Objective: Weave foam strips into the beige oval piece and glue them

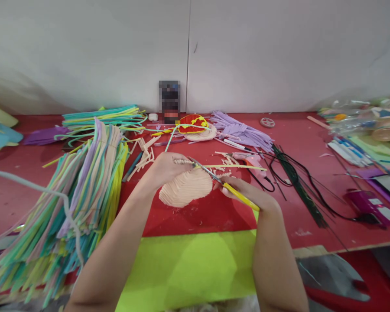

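My left hand (pixel 172 167) is closed around a thin pipe cleaner. A pale yellow length (pixel 234 166) runs out to the right past its fingertips, and a mint-green one (pixel 171 138) rises behind the hand. In my right hand (pixel 235 186) is a pair of yellow-handled scissors (pixel 242 197). Their metal blades meet the strand by my left fingertips; whether they are apart is too small to tell. Just below both hands, a beige ribbed oval piece (pixel 186 189) lies on the red table, partly covered by my left hand.
Bundles of coloured pipe cleaners (pixel 94 182) fill the left side. A purple bundle (pixel 243 130), a red-and-yellow piece (pixel 193 124) and a phone-like dark device (pixel 169 102) stand behind. To the right are a pink glue gun (pixel 250 160), black cable, green stems (pixel 295 186) and a magenta box (pixel 372 208).
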Tool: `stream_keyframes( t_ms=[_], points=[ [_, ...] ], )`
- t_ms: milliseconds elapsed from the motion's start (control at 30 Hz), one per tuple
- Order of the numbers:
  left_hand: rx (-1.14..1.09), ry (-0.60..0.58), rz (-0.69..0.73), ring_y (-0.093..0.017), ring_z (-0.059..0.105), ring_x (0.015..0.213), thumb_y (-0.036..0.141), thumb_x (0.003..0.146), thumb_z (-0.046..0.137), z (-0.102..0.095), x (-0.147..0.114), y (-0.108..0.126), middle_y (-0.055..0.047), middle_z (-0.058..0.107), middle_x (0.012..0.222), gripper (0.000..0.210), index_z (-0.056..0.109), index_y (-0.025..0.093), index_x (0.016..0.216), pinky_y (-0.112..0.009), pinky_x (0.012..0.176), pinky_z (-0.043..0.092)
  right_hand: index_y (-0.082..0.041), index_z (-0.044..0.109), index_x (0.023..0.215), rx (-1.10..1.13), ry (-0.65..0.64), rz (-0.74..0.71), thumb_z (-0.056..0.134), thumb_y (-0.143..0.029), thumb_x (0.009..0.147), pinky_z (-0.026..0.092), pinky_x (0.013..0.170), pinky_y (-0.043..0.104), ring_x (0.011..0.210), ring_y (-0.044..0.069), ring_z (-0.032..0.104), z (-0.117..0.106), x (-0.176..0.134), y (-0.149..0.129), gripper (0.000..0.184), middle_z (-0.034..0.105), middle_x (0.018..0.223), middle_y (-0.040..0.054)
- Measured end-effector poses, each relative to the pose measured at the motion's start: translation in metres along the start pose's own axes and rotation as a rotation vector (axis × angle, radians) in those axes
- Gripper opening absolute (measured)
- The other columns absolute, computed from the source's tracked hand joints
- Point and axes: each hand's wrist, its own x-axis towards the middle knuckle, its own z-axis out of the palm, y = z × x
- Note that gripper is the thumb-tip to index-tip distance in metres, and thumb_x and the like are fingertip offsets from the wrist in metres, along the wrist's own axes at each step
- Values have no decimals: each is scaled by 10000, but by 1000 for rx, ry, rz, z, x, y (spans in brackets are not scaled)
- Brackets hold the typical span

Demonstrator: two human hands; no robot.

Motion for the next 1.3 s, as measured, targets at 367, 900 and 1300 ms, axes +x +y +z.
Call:
stream_keyframes(
  t_ms=[367,900,1300],
  points=[
    [42,1,-14,-174,652,742,356,690,680,0,0,-1,-26,731,776,186,738,209,788,-255,642,474,-203,624,1024,-45,48,16,542,-505,823,475,836,350,925,245,614,-2,-3,4,371,670,1022,77],
    [12,-10,-6,-168,644,714,352,683,688,-2,5,-5,-35,723,754,161,735,209,741,-261,640,465,-214,590,1133,-109,67,96,573,-540,796,445,940,424,1076,283,587,0,1,9,469,625,1186,102],
    [45,-57,0,-151,638,733,332,711,663,-2,4,-6,-28,724,765,176,724,179,773,-244,657,451,-206,592,1137,-112,30,94,556,-564,803,443,934,379,1068,275,589,-2,1,11,491,627,1189,99]
  ],
)
